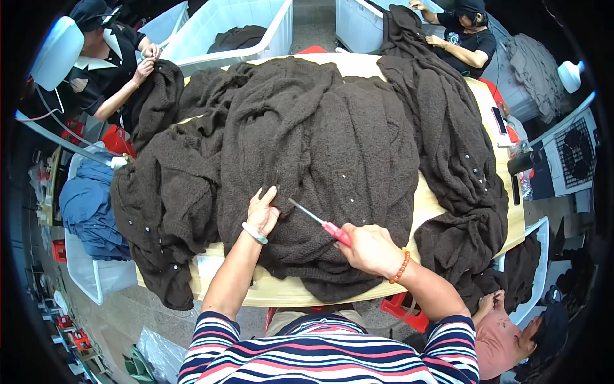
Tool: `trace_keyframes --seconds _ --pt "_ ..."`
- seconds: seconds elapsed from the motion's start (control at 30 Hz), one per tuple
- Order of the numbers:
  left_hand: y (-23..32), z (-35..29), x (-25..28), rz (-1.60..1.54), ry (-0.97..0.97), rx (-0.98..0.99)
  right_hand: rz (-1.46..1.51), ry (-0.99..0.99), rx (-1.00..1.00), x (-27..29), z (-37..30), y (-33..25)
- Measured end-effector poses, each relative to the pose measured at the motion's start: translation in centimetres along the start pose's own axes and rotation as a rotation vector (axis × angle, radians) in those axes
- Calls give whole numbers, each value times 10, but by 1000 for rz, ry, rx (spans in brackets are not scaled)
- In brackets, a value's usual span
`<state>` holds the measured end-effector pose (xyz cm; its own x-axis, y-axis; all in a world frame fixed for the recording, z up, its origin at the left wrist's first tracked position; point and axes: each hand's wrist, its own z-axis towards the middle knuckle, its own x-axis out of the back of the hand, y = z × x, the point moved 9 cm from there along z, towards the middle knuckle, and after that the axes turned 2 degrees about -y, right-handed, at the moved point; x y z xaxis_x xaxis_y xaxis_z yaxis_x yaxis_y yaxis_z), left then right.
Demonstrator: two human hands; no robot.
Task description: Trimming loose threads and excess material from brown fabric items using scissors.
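Observation:
Dark brown knit garments (358, 141) with small buttons lie heaped across the table. My left hand (261, 212), with a pale bangle at its wrist, rests on the middle garment, its fingers closed on a bit of the knit. A few loose threads seem to stand up just beyond the fingertips. In my right hand (374, 249), with an orange bead bracelet at its wrist, is a pink-handled tool (335, 233) with a thin metal shaft. The shaft points up and left toward my left fingers, its tip close to the knit. What shape the tip has is too small to tell.
Three other people sit around the table (256, 291), handling dark garments. White bins (268, 32) stand beyond it, and one with blue cloth (93, 198) is at the left. Phones (499, 120) and a black cylinder (523, 162) lie along the right edge. Lamps flank the table.

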<state>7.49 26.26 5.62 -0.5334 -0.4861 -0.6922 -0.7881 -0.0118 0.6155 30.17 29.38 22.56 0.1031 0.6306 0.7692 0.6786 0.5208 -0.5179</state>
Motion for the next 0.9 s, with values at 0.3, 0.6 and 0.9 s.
trace_keyframes --seconds 0.3,0.6,0.9 --pt "43 3 -28 236 -52 155 97 -50 -16 -7 17 15" --pt "61 63 0 850 26 -234 55 12 8 -2 39 9" --pt "57 60 -10 885 -98 37 240 9 12 6 44 20"
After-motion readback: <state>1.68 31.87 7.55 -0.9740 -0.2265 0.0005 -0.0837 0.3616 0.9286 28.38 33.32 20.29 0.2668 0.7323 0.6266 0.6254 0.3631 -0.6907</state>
